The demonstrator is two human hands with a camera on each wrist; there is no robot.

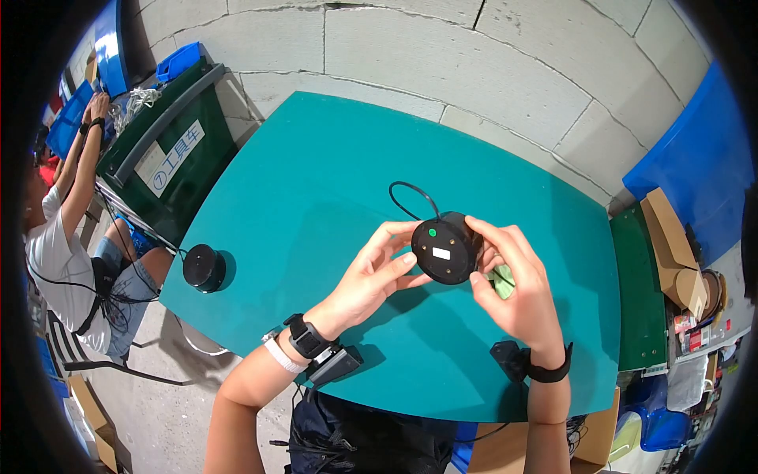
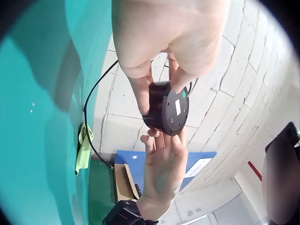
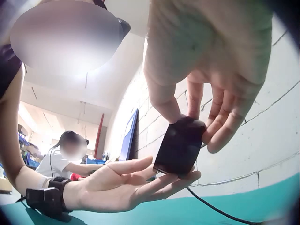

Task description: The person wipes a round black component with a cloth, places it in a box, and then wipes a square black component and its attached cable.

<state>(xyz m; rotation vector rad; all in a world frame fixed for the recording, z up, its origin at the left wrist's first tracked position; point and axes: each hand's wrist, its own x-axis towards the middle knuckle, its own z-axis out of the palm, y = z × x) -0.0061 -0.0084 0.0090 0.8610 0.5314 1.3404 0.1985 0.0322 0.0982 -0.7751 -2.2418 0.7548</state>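
Above the flat green tabletop (image 1: pixel 316 174), pinched a round, black plastic device (image 1: pixel 434 268) with a thin black cable (image 1: pixel 433 202) between thumb and fingers of left hand (image 1: pixel 359 284) and right hand (image 1: pixel 519 296), already lifted, white label (image 1: pixel 441 253) exposed, not set down.

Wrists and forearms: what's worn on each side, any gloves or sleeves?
Left hand: no glove; black buckled strap with a dark boxy unit, plus a white band next to it. Dark sleeve high on that arm, forearm uncovered. Right hand: no glove; black wristband with a small black module, forearm uncovered.
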